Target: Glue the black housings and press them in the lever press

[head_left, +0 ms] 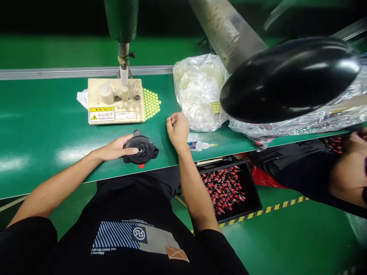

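Black round part (pixel 147 151): at five o'clock from cream block (pixel 114 105); probably light, stiff; grip by rim.
Left hand (pixel 119 149): holding this, thumb atop.
Right hand (pixel 178 130): curled narrow; cannot tell if holding.

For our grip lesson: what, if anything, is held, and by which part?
Left hand: black disc, by its left side. Right hand: cannot be told.

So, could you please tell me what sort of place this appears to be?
Probably a factory assembly line: a press-like machine with an INJURE HAND warning label stands on the long green workbench, and a black tray nearby holds many small red-and-black parts.
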`<state>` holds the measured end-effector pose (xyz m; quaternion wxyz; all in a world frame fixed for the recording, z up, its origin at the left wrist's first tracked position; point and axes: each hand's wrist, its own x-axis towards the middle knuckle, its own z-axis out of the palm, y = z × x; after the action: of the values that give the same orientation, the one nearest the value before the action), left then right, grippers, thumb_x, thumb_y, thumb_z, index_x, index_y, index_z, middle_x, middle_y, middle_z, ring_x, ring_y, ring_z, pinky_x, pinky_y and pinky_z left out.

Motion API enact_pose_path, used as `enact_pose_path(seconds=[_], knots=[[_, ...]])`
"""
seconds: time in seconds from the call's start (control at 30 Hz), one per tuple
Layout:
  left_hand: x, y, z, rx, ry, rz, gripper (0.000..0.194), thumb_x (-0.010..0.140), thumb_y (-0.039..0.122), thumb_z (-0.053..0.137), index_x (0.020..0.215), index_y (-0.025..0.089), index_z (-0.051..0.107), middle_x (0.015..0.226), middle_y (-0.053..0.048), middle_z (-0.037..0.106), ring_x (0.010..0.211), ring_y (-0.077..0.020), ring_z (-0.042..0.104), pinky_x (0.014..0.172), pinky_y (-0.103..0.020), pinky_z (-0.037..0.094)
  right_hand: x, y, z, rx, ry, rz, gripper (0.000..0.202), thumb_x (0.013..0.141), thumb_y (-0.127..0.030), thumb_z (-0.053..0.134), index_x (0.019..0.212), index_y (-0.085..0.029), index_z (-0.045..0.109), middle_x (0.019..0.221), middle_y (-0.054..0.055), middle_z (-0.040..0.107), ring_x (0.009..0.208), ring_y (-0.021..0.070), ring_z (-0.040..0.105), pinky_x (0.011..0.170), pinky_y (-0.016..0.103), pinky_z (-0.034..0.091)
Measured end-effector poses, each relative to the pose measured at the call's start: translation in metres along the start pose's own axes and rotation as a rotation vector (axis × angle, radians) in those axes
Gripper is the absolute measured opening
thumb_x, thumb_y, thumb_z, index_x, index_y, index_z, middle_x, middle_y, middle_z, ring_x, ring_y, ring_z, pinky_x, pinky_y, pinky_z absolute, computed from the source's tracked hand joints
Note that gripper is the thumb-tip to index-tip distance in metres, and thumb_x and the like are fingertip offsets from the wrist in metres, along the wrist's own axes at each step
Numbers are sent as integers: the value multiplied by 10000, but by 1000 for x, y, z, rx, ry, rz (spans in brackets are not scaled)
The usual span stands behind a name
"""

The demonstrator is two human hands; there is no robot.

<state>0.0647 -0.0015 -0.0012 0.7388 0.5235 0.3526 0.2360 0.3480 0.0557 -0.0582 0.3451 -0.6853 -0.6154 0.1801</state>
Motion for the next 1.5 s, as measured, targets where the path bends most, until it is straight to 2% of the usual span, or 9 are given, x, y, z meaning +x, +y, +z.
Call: enact_pose_path(seconds=[0.2,0.4,0.5,0.83,1.13,1.2,1.3,1.43,1.5], knots=[[0,2,0,27,8,-21,624,849,441,866,1377,153,700,1274,-134,786,1191,-319,746,1003,-396,632,2,-12,-13,56,-38,42,114,918,-261,626,854,-232,536,827,15,592,712,165,495,790,362,428],[-1,2,2,51,11,-8,596,849,440,859,1348,147,717,1251,-145,793,1130,-309,761,953,-390,643,-72,-40,-47,639,-303,260,327,867,-507,799,903,-218,649,663,-39,562,581,116,475,556,267,367],[0,1,2,59,17,17,543,861,404,852,1329,157,729,1207,-121,806,1074,-278,767,913,-355,646,-99,-50,-57,747,-385,348,395,809,-549,866,869,-211,671,657,-41,548,572,100,453,528,252,341],[-1,2,3,95,10,17,559,886,460,832,1331,144,710,1190,-115,792,1056,-278,748,894,-337,621,-103,-57,-53,758,-419,339,351,819,-494,867,847,-208,665,684,-40,555,591,89,442,553,253,340],[-1,0,0,114,-11,33,542,914,479,794,1327,139,700,1151,-110,791,1000,-256,742,856,-327,620,-106,-50,-45,654,-539,306,485,896,-682,720,821,-211,634,618,-34,523,549,115,462,547,275,382],[-1,-3,4,142,50,26,522,924,507,775,1285,138,703,1151,-112,787,1029,-262,737,910,-352,615,-106,-50,-41,642,-518,280,498,899,-690,707,802,-210,622,601,-42,494,538,108,427,536,272,351],[-8,-10,21,263,311,4,513,923,527,759,1250,146,651,1172,-114,763,1072,-271,728,966,-391,600,-107,-48,-36,625,-509,242,509,917,-681,684,753,-207,595,575,-50,451,529,100,383,523,267,311],[-31,-20,44,371,533,115,749,972,425,710,1590,199,353,1264,-121,735,1134,-264,734,1059,-434,571,-107,-38,-33,649,-627,157,454,950,-636,669,884,-188,706,655,-13,567,584,123,504,579,271,426],[-45,-17,45,479,585,216,666,1017,422,656,1598,223,399,1339,-131,715,1208,-263,714,1106,-431,550,-108,-32,-32,694,-663,125,450,960,-627,664,1024,-192,761,759,18,638,645,140,575,627,281,491]])
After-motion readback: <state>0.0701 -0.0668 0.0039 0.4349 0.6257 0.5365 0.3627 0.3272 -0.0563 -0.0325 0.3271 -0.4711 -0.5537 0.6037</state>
